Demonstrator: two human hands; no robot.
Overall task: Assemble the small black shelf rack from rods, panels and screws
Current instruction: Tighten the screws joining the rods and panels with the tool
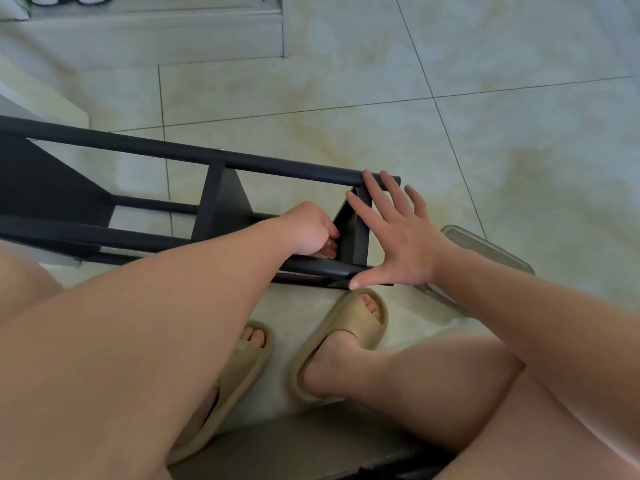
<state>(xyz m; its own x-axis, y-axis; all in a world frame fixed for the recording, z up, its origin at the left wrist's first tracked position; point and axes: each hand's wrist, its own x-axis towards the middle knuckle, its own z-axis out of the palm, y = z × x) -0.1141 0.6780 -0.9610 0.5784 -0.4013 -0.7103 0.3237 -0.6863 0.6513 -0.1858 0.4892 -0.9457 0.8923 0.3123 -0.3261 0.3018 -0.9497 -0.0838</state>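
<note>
Sideways, rack [221,199] touches left hand [308,228] and right hand [405,244].

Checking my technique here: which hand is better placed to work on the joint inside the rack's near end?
Left. Your left hand is inside the rack, fingers curled at the lower corner of the end panel; your right hand lies flat and spread against the outside, bracing.
</note>
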